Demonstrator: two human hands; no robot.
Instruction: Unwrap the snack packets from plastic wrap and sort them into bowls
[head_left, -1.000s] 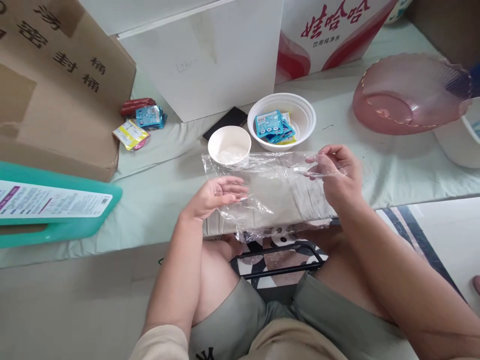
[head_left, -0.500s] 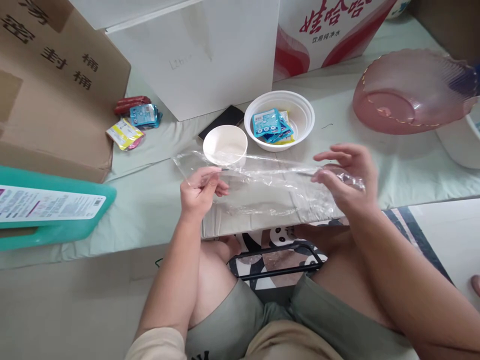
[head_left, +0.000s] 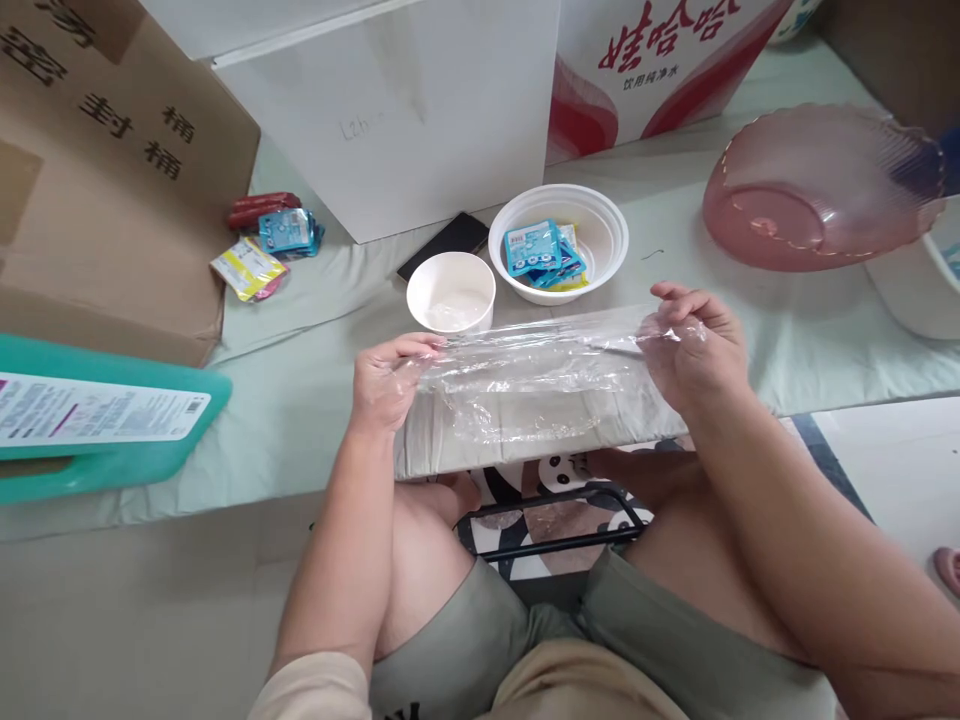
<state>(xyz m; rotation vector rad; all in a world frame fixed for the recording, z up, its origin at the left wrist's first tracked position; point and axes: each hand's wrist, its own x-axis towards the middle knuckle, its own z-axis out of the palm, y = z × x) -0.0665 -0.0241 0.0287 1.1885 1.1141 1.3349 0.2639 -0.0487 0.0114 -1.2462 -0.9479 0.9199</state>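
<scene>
A clear plastic bag (head_left: 540, 370) is stretched between my two hands, over the table's front edge. My left hand (head_left: 390, 380) pinches its left end between thumb and fingers. At the other end, my right hand (head_left: 694, 345) is closed on the plastic, part of which lies across its fingers. Just behind the bag stands a white paper cup (head_left: 451, 285); the film overlaps its lower front in view. To the cup's right, a white bowl (head_left: 611, 250) holds several blue and yellow sachets (head_left: 534, 248).
A dark flat object (head_left: 450, 240) lies behind the cup. White, red-and-white and brown boxes (head_left: 420, 120) line the back and left. Sachets and red packets (head_left: 262, 212) lie by the brown box. A pink basin (head_left: 772, 215) sits right, a green jug (head_left: 202, 390) left.
My hands have shifted their hold on the plastic bag, and its top edge is now pulled straighter. The bag's left corner no longer sticks up beyond my left hand.
</scene>
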